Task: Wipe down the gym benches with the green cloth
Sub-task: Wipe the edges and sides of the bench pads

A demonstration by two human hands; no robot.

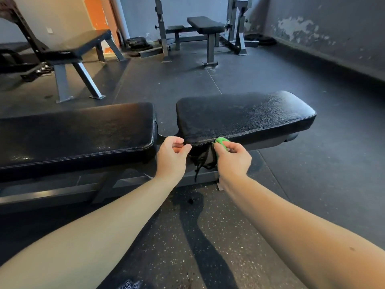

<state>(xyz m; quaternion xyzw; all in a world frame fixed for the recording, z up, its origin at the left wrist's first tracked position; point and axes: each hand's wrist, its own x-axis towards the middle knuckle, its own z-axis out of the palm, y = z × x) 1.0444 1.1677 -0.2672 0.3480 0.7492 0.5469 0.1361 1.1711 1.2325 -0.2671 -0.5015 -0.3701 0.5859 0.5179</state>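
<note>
A black padded bench stands across the view in two parts: a long back pad (pixel 77 130) on the left and a shorter seat pad (pixel 245 115) on the right. My right hand (pixel 233 157) grips the bunched green cloth (pixel 221 142) against the seat pad's near edge. My left hand (pixel 173 155) hovers at the seat pad's near left corner with thumb and fingers curled close together; nothing shows between them. Torn black lining and loose threads (pixel 201 161) hang under the pad between my hands.
A second bench (pixel 79 46) on grey legs stands at the back left. A third bench (pixel 205 25) sits inside a grey rack at the back centre, with weight plates (pixel 139 43) on the floor nearby. Dark rubber flooring (pixel 323 174) surrounds everything, and a peeling wall runs along the right.
</note>
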